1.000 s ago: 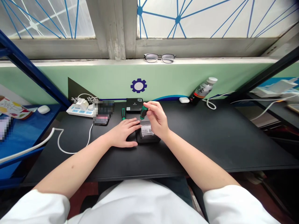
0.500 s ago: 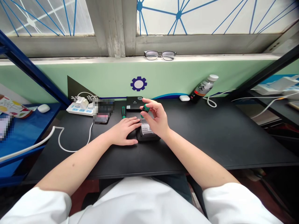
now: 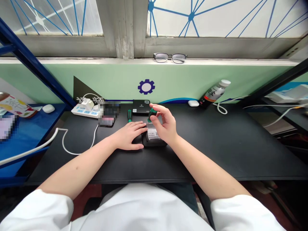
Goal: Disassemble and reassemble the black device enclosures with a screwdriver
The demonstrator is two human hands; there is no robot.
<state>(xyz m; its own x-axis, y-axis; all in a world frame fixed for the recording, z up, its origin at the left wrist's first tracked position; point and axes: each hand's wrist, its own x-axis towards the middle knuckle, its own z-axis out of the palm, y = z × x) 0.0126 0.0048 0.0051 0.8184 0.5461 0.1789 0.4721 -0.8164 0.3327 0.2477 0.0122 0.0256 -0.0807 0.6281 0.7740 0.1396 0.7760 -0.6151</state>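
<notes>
Head camera view: a person in a white top works over a dark surface (image 3: 216, 150) with both hands. The right hand (image 3: 167, 126) has its thumb and fingers closed around the handle of a green-and-black screwdriver (image 3: 152, 113), held roughly upright over the far edge of a black device (image 3: 155, 143). The device lies on the surface between the hands, with a white label facing up. The left hand (image 3: 131, 136) grips nothing: it lies palm down, fingers slightly apart, fingertips on the device's left side.

The tip is too small to make out, so whether it sits in a screw cannot be told. The likeliest trouble is a slip: a leaning shaft or too little downward push could let the tip jump out, scratching the casing or jabbing the left fingertips just beside it. Light pressure from the left hand could also let the device twist. A second screwdriver (image 3: 130, 115) lies just beyond the left fingers, where a sideways nudge might roll it.
</notes>
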